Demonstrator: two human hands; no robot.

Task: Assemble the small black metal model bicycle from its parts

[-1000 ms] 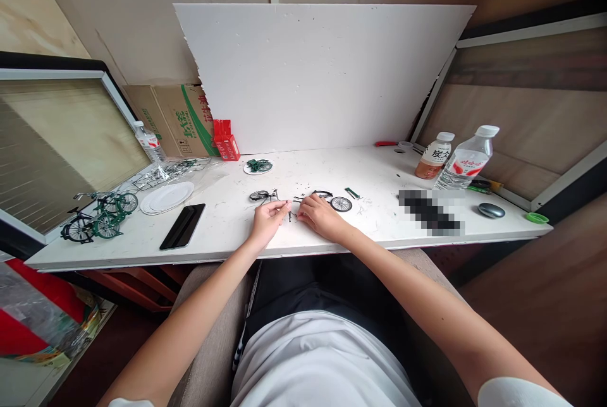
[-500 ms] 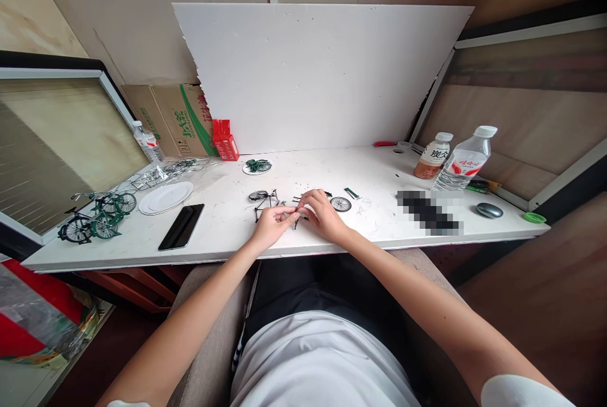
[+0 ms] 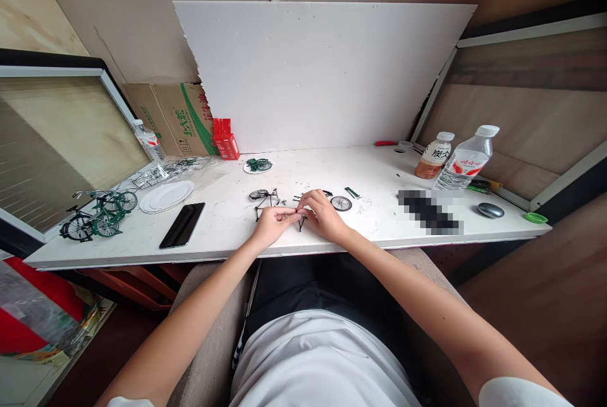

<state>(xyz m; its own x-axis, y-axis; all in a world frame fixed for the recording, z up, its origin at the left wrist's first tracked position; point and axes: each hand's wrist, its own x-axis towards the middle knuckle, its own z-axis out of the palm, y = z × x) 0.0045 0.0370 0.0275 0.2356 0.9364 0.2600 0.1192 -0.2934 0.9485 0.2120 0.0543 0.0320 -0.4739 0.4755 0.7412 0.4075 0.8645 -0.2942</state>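
From the head camera, my left hand [image 3: 271,225] and my right hand [image 3: 324,215] meet over the near edge of the white table [image 3: 227,230], about at its middle. The fingertips of both hands are pinched together on a small black piece [image 3: 300,222], thin and angular, held just above the tabletop. It is too small to make out more of its shape. Both grips are narrow, thumb against forefinger, and the two hands touch at the tips.

Just behind my left hand lies a part-built frame with one wheel [image 3: 260,194]. Just behind my right hand lies a loose wheel [image 3: 341,203], with a small green strip [image 3: 351,193] beside it.

Toward the left edge lie a black phone [image 3: 183,225] and a stack of white plates [image 3: 167,196]. Finished green bicycles [image 3: 97,216] stand at the near left corner. At the far edge a red box [image 3: 226,139] stands, with a white disc [image 3: 258,165] carrying green parts near it. Toward the right edge stand two bottles [image 3: 462,160], and a grey mouse [image 3: 490,210] lies near the near right corner.
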